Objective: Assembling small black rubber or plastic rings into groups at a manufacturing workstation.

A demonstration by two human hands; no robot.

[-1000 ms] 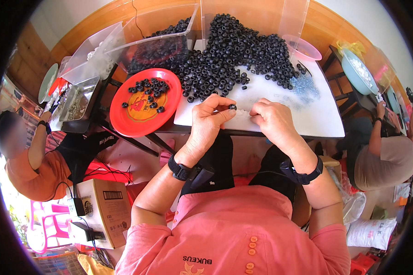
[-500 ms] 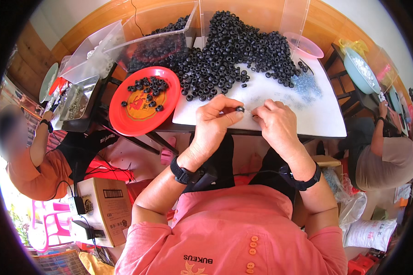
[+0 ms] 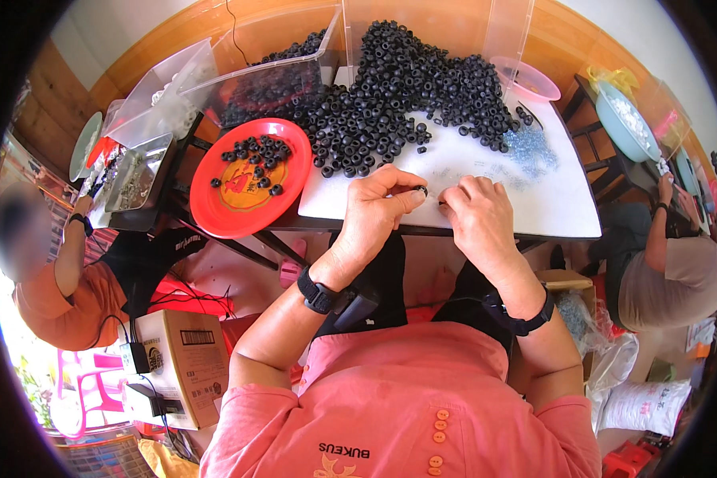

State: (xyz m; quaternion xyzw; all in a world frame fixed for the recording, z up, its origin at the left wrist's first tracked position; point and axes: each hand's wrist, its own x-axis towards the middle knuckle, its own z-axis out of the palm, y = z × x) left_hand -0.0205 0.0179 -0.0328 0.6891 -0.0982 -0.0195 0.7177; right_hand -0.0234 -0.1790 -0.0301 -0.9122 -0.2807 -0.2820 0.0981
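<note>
My left hand (image 3: 377,211) pinches a small black ring-like part (image 3: 421,190) between thumb and forefinger, just above the near edge of the white tabletop (image 3: 327,199). Close by, my right hand (image 3: 481,217) has its fingertips pressed together; a dark speck shows at them, too small to name. A gap separates the two hands. Beyond them spreads a large heap of black ring-like parts (image 3: 406,80). Tiny clear pieces (image 3: 448,173) lie scattered on the white surface, and a patch of small pale-blue pieces (image 3: 531,151) sits to the right.
On the left, a red plate (image 3: 203,199) bears several black parts, beside a clear bin (image 3: 275,64) of more. A pink bowl (image 3: 546,94) stands at the far right corner. Other people sit left and right; a cardboard box (image 3: 195,358) is at lower left.
Both hands stay near the same spot, with only slight finger movement. The black part in my left hand has turned a little.
</note>
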